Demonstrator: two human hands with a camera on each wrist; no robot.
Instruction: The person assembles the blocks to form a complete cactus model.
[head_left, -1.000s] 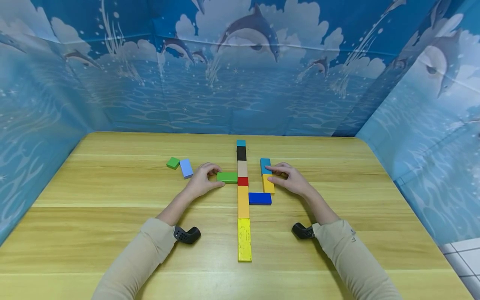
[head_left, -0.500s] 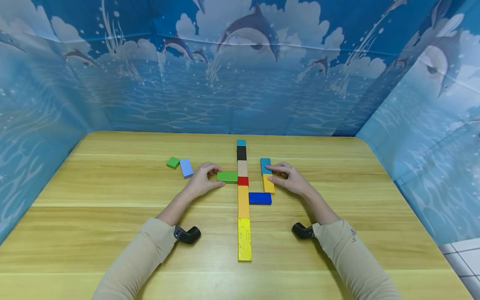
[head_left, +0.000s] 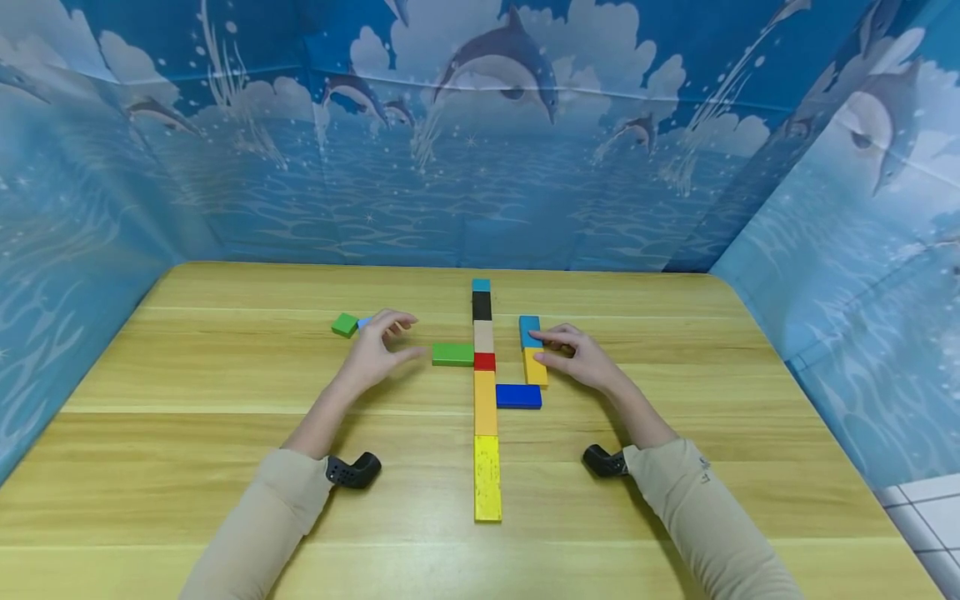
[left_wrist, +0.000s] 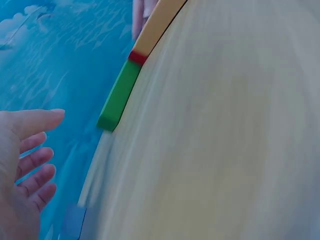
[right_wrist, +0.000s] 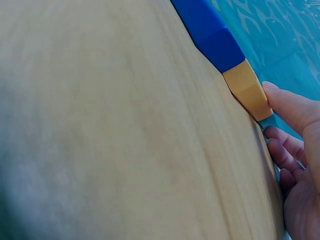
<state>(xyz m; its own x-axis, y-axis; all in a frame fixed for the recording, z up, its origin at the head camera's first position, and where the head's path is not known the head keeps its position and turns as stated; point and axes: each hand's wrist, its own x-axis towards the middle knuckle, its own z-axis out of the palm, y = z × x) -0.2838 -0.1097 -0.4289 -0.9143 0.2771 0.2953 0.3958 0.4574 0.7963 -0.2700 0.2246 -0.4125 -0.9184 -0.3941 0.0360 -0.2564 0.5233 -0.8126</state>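
Note:
My left hand hovers between the long green block and the light blue block, thumb and fingers spread with nothing between them. It covers most of the light blue block in the head view. The green block's right end meets the red block in the middle column. On the right, my right hand touches two blocks standing end to end: fingertips at the teal block, thumb at the orange-yellow block. A dark blue block lies crosswise below that pair.
The middle column also has a teal block, a black block, a beige block, an orange block and a yellow block. A small green block lies far left. Dolphin-printed cloth surrounds the wooden table.
My left hand has let go of the long green block and moved left, its fingers spreading as it went. The right hand stays in place at the teal and orange-yellow blocks.

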